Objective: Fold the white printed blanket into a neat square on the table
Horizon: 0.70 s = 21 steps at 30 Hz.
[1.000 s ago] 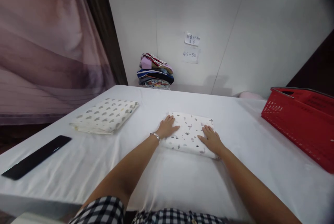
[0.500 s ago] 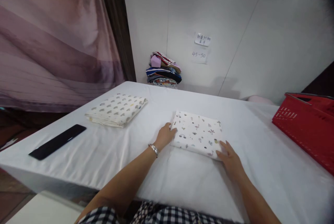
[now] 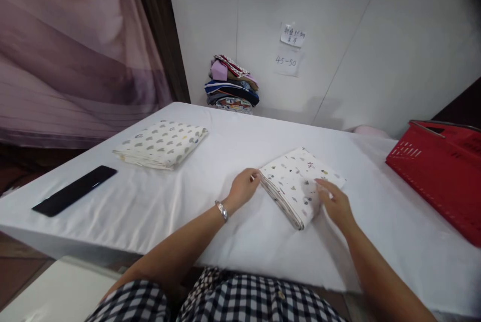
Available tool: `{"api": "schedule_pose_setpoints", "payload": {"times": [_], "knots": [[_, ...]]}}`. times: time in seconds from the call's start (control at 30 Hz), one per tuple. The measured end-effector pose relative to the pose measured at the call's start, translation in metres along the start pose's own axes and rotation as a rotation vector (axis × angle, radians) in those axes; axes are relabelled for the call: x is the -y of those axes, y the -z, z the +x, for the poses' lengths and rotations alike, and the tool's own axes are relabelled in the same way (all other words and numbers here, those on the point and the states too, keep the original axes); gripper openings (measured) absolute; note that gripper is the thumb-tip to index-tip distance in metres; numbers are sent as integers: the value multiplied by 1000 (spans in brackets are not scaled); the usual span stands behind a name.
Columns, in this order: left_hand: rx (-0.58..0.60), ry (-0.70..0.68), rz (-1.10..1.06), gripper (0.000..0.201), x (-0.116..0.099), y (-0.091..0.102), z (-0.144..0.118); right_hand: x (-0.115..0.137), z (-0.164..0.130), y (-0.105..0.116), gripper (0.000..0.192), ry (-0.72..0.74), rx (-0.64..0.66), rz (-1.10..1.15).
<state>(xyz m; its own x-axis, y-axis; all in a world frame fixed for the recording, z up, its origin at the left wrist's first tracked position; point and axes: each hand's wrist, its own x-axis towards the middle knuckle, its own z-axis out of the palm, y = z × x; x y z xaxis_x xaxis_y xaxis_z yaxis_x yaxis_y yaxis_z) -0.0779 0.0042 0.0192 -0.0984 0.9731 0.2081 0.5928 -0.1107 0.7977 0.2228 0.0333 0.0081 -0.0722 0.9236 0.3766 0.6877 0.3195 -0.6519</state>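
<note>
White cloth (image 3: 291,177), folded, on the desk (image 3: 229,146), near the front edge
Left hand (image 3: 242,190): fingers narrow, pinching the white cloth's left corner; right hand (image 3: 338,208): fingers partly bent at its right side, grip cannot be told. A cream cloth (image 3: 161,142) and black slab (image 3: 75,191) lie left; a red basket (image 3: 447,177) stands right, well apart

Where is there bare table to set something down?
Free: between left cloth and left hand; between right hand and basket; behind the right cloth, toward the wall. Crowded: around the right cloth, with both hands at it, and the left end, where the black slab lies near the left cloth.
</note>
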Motion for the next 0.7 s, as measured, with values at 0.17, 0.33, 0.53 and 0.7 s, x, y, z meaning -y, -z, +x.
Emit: {"api": "schedule_pose_setpoints", "payload": {"times": [0.17,0.33,0.53,0.7], "knots": [[34,-187,87,27,12,-5,28,33,-61,-30,41,238,170,-111],[36,-117,29,22,28,-20,37,35,-75,-39,46,450,293,-364],[-75,-3,-67,21,36,-17,41,30,-76,-41,46,540,197,-395],[-36,37,88,24,24,-16,44,29,-76,-46,45,571,146,-411]]}}
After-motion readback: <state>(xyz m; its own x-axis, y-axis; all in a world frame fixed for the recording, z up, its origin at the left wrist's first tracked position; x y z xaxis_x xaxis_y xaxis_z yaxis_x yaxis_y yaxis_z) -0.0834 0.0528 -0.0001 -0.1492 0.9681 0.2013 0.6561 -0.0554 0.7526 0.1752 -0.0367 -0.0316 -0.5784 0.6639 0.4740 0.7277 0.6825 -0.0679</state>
